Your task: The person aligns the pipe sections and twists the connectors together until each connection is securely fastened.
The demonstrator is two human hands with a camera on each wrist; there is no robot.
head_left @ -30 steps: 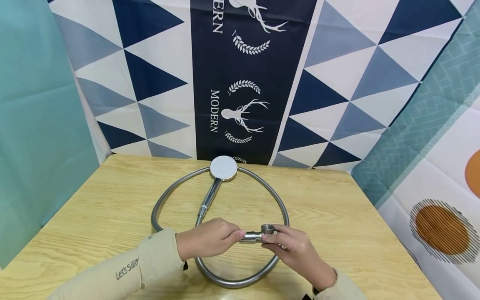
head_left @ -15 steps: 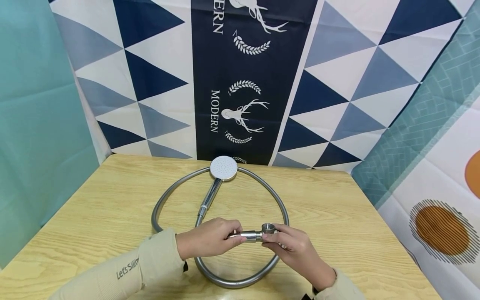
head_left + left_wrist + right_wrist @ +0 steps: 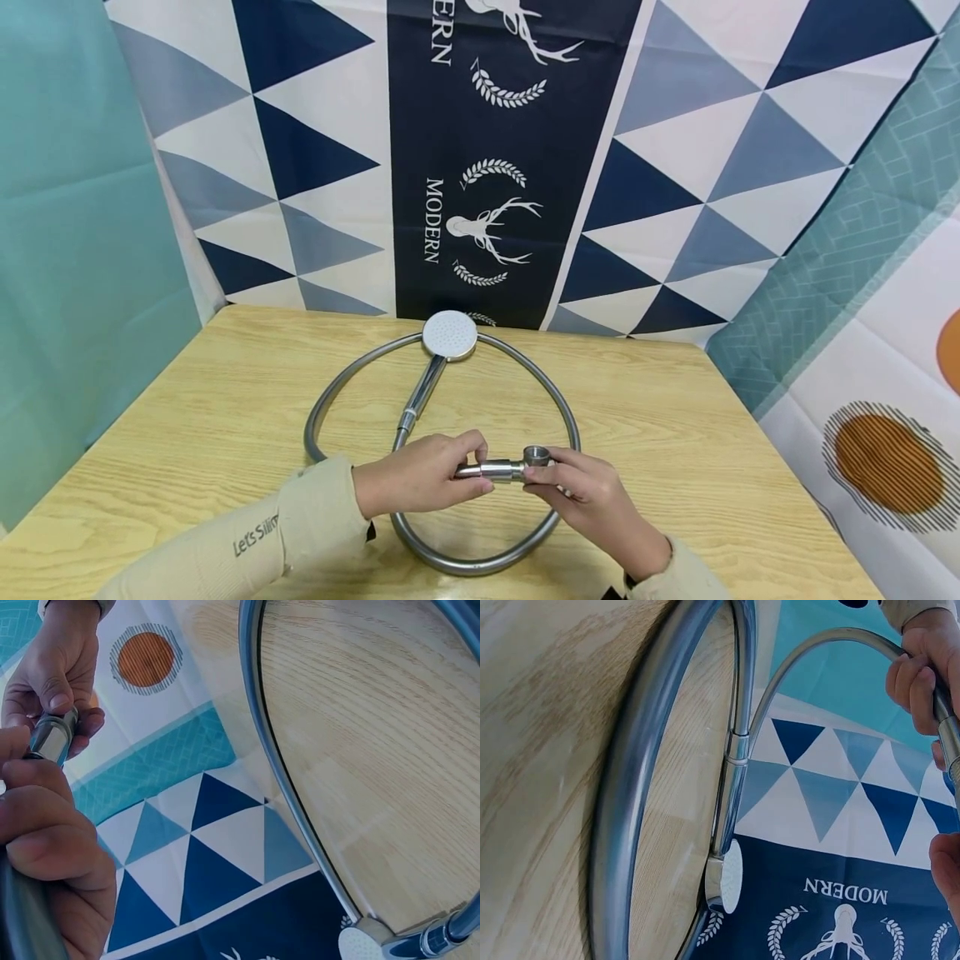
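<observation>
Head view shows the left hand [image 3: 423, 475] curled round the shower hose [image 3: 467, 568], the right hand [image 3: 592, 493] pinching the metal fitting [image 3: 536, 455], both near; the showerhead [image 3: 450, 333] lies far on the wooden table [image 3: 225, 392].

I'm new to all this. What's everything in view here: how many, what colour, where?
Table: 1, pale wood grain, lower part of the head view
Hose: 1, metallic grey, looped on the table, one end lifted
Shower head: 1, white and chrome, towards the table's far edge
Fitting: 1, silver, at the hose's lifted end
Backdrop: 1, white, blue and navy, behind the table
Plain sheet: 1, teal, left side
Circle-print sheet: 1, white and teal with orange-brown circles, right side
Sleeves: 2, beige, at the wrists
Left hand: 1, gripping the hose near the fitting
Right hand: 1, holding the fitting
</observation>
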